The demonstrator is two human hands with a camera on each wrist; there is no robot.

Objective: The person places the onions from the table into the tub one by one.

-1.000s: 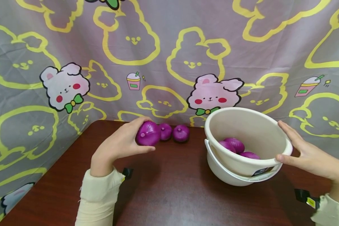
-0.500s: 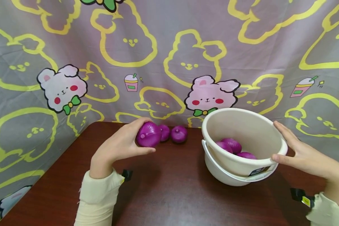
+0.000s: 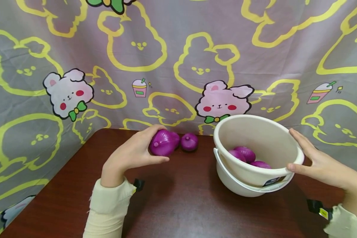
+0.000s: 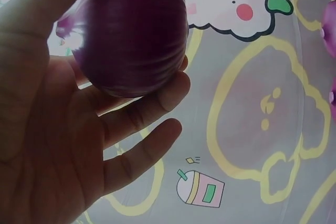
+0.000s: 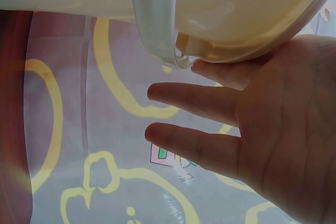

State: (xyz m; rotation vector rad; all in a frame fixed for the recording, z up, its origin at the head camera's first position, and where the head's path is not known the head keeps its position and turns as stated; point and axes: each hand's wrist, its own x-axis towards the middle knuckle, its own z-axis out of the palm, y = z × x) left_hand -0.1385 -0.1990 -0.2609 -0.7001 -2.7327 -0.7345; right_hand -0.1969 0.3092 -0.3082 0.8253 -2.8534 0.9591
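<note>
Left fingers (image 4: 149, 103) grasping onion (image 3: 163, 144), second onion (image 3: 176, 140) overlapped, right fingers (image 3: 302, 140) gripping bucket (image 3: 267, 142), inner onions (image 3: 247, 154) partly hidden

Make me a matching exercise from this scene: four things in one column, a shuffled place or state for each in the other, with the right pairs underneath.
Things
1. left hand
2. right hand
3. bucket
4. patterned cloth

Places and states
A. hangs behind the table
B. holds a purple onion
C. has loose onions visible inside
D. touches the rim of a container

Right pairs: 1-B, 2-D, 3-C, 4-A
</note>
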